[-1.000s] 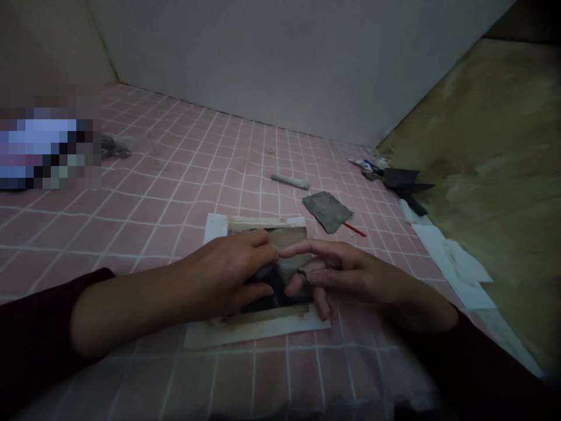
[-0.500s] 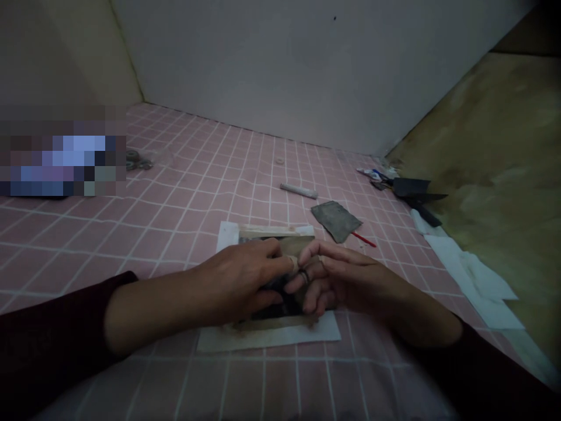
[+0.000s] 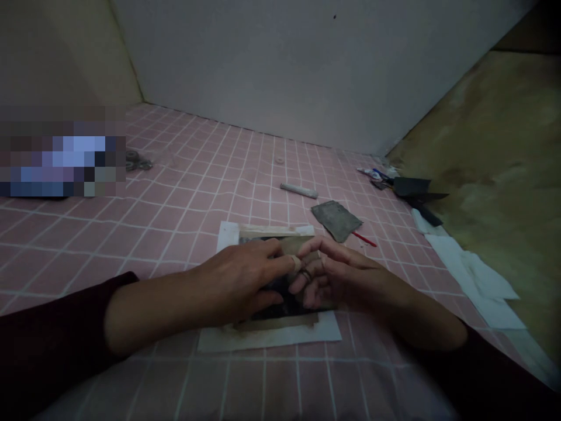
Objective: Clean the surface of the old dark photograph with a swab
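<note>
A dark sheet (image 3: 272, 301) with tan edges lies on white paper (image 3: 267, 341) in front of me. Over its left part rests my left hand (image 3: 245, 278), open, its thumb and index finger apart. The index fingertip, with a pale covering or long nail, meets the fingers of my right hand (image 3: 335, 272). That hand is loosely curled above the sheet's right side, its thumb against the bent fingers. A dark ring (image 3: 307, 273) shows around one of those fingers. Whatever small thing lies between the right fingers is hidden in dim light.
Beyond my right hand lie a grey folded sheet (image 3: 336, 221), a thin red stick (image 3: 364, 239) and a pale tube (image 3: 298, 190). Scissors-like dark items (image 3: 412, 187) and white tissues (image 3: 475, 280) sit along the right wall. A pixelated patch covers the far left of the pink gridded cloth (image 3: 197, 169).
My right hand has shifted slightly right and up, its fingers a little differently bent. My left hand stays almost in place.
</note>
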`<control>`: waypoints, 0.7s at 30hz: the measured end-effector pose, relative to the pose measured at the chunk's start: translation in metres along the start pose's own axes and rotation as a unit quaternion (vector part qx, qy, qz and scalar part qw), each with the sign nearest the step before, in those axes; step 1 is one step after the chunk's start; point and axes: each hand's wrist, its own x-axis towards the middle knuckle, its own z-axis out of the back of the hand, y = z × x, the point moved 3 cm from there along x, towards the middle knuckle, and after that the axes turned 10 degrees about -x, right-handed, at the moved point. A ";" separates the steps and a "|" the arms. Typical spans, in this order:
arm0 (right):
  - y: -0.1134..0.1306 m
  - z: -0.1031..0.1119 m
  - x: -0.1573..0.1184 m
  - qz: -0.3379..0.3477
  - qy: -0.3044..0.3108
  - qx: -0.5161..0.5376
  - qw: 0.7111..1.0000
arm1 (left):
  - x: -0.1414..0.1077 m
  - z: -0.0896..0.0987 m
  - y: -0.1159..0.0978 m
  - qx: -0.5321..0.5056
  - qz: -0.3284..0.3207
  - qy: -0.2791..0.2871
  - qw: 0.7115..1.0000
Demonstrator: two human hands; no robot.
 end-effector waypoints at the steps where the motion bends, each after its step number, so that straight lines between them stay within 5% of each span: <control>1: 0.000 0.000 0.000 -0.002 -0.003 -0.016 1.000 | 0.000 0.000 0.000 -0.001 0.000 -0.003 1.000; 15: -0.006 -0.003 0.001 -0.014 -0.016 -0.142 0.990 | 0.000 -0.001 -0.001 -0.007 -0.006 -0.011 1.000; 21: 0.008 -0.007 -0.006 0.055 -0.017 -0.286 0.956 | 0.001 -0.001 -0.002 0.007 -0.007 -0.007 1.000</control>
